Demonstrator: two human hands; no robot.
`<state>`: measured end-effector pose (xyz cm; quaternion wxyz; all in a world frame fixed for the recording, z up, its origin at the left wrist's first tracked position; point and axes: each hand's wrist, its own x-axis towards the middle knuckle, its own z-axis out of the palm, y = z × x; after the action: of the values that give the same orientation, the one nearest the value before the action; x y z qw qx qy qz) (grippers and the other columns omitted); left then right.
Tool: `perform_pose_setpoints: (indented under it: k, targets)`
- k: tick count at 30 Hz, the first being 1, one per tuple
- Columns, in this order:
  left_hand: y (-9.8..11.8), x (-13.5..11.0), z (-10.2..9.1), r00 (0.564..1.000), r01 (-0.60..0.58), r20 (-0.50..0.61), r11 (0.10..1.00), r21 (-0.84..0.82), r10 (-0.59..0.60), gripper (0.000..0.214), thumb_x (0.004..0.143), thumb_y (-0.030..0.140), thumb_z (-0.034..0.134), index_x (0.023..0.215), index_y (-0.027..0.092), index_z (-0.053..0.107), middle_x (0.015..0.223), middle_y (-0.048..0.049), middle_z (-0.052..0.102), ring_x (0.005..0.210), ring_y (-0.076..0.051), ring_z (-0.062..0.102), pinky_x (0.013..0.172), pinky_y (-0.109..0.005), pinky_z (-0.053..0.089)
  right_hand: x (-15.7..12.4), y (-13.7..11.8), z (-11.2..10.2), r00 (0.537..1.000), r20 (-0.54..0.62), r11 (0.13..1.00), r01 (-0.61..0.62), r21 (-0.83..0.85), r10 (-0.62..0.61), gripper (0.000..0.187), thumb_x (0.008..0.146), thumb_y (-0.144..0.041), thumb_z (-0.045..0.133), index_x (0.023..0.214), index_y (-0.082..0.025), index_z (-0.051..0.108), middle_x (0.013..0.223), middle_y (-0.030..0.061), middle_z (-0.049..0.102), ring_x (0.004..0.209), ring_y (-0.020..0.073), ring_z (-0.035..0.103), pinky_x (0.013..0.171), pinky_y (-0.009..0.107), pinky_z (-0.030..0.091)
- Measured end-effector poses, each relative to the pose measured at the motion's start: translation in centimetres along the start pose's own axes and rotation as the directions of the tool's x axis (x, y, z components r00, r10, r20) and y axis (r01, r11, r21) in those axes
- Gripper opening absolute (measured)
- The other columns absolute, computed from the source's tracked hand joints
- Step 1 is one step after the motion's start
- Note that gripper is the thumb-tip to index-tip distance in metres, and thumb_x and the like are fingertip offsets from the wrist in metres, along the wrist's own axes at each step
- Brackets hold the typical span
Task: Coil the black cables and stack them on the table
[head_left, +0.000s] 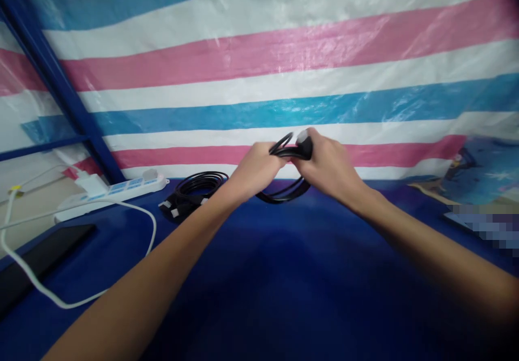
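A coiled black cable [284,191] hangs between both my hands above the blue table [284,274]. My left hand [253,169] is closed around the loops on the left side. My right hand [328,166] grips the coil's top, where a black plug end [303,144] sticks out between the fingers. The lower loops droop under my hands, just over the tabletop. Both forearms reach in from the bottom of the view.
Another bundle of black cable [194,191] lies at the back left. A white power strip [109,192] with a white cord [81,296] sits further left, beside a dark flat slab [40,258]. A striped tarp [284,64] hangs behind; printed sheets [482,180] lie right.
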<state>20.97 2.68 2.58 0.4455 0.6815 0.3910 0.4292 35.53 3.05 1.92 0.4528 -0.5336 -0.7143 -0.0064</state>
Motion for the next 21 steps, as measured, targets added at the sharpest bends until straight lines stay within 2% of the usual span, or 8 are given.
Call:
perform_pose_setpoints:
  k: [4,6,8,11,15,17,19,21]
  targets:
    - [5.7,-1.5,-0.6,0.985,-0.172,0.035,0.975,0.143,0.169,0.008,0.075,0.012,0.054,0.068,0.015,0.050,0.047,0.0082,0.027,0.038,0.000,0.022,0.046,-0.019,0.014,1.2,-2.4,-2.7,0.967,-0.221,0.970,0.166,0.180,-0.124,0.043,0.066,-0.009,0.064,0.106,-0.016,0.049,0.108,0.0112,0.056,0.099,0.0252,0.053,0.082,0.038,0.041]
    - [7.9,-3.0,-0.8,0.981,-0.188,0.077,0.973,0.136,0.178,0.006,0.078,0.016,0.052,0.073,0.015,0.051,0.046,0.0091,0.025,0.037,0.000,0.020,0.045,-0.020,0.014,1.3,-4.1,-4.2,0.956,-0.248,0.912,0.236,0.336,-0.156,0.049,0.065,-0.002,0.061,0.110,-0.017,0.047,0.101,0.0049,0.059,0.091,0.0180,0.056,0.079,0.033,0.043]
    - [9.5,-4.7,-1.0,0.982,-0.167,0.105,0.979,0.113,0.156,0.008,0.079,0.018,0.053,0.072,0.016,0.050,0.045,0.0095,0.025,0.036,0.000,0.019,0.043,-0.020,0.014,0.7,-5.9,-5.7,0.970,-0.188,0.875,0.222,0.429,-0.154,0.042,0.065,0.002,0.056,0.102,-0.018,0.053,0.084,-0.0010,0.061,0.075,0.0128,0.057,0.071,0.027,0.045]
    - [10.7,-7.1,-1.2,0.987,-0.109,0.126,0.991,0.073,0.099,0.008,0.077,0.017,0.053,0.069,0.016,0.051,0.045,0.0092,0.025,0.036,-0.001,0.018,0.040,-0.020,0.014,-1.3,-8.2,-7.1,0.996,-0.025,0.851,0.087,0.519,-0.086,0.020,0.066,0.001,0.054,0.076,-0.016,0.058,0.054,-0.0060,0.053,0.049,0.0090,0.049,0.049,0.023,0.039]
    - [10.2,-10.4,-1.1,0.991,-0.024,0.134,1.000,0.008,0.023,0.004,0.073,0.017,0.055,0.070,0.017,0.053,0.047,0.0091,0.024,0.038,-0.002,0.017,0.038,-0.020,0.012,-6.1,-9.5,-7.4,0.979,0.192,0.774,-0.173,0.609,0.068,0.010,0.072,-0.012,0.058,0.065,-0.017,0.053,0.039,-0.0080,0.044,0.034,0.0066,0.038,0.037,0.021,0.029]
    - [9.2,-12.4,-0.5,0.991,0.021,0.131,1.000,-0.011,-0.019,0.008,0.070,0.019,0.058,0.067,0.016,0.051,0.048,0.0081,0.031,0.039,-0.002,0.021,0.039,-0.020,0.013,-9.4,-9.7,-7.4,0.927,0.353,0.683,-0.341,0.646,0.129,0.021,0.074,-0.023,0.061,0.058,-0.018,0.049,0.033,-0.0077,0.039,0.030,0.0072,0.037,0.035,0.022,0.031]
    - [8.1,-14.5,0.4,0.988,0.056,0.148,0.998,-0.012,-0.054,0.010,0.068,0.020,0.059,0.063,0.015,0.052,0.050,0.0060,0.040,0.039,-0.003,0.025,0.040,-0.020,0.016,-12.8,-10.1,-7.4,0.839,0.522,0.555,-0.509,0.658,0.152,0.022,0.074,-0.037,0.063,0.067,-0.017,0.054,0.033,-0.0104,0.034,0.027,0.0076,0.033,0.034,0.024,0.035]
    - [7.2,-16.6,1.4,0.983,0.075,0.166,0.997,-0.005,-0.073,0.009,0.067,0.018,0.057,0.059,0.014,0.054,0.049,0.0035,0.047,0.041,-0.004,0.031,0.042,-0.021,0.020,-15.9,-10.7,-7.5,0.761,0.624,0.432,-0.631,0.645,0.179,0.031,0.071,-0.046,0.067,0.073,-0.018,0.055,0.032,-0.0136,0.026,0.025,0.0047,0.021,0.030,0.022,0.028]
